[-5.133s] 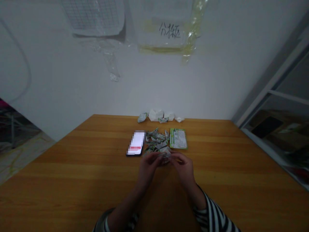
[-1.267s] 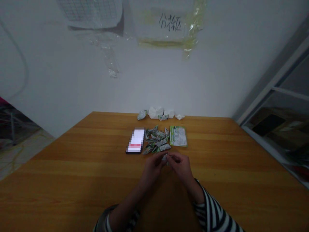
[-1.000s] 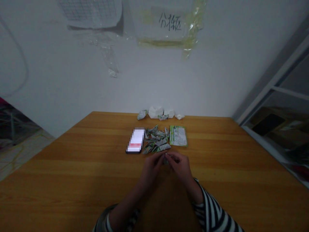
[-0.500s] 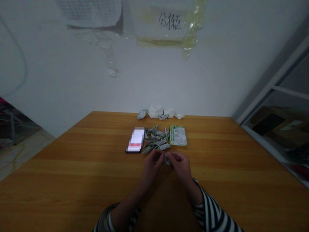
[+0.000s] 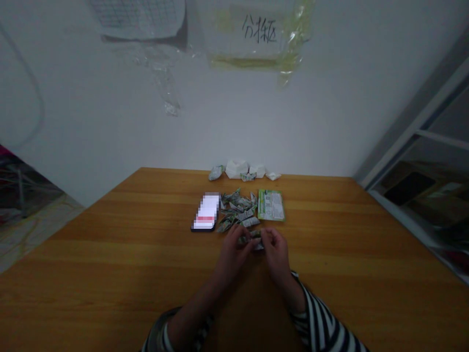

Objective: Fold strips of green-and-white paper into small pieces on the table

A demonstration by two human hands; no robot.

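One folded wrapper [image 5: 250,238] pinched at the fingertips

The left hand [image 5: 230,254] and right hand [image 5: 276,252] are curled closed and nearly meet, both gripping the wrapper just in front of a heap of folded wrappers [image 5: 236,211] on the tabletop [image 5: 330,234] (a green printed packet [image 5: 271,205] lies just right of the heap).

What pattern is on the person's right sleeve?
Black and white stripes on the right sleeve, shown best in the head camera view.
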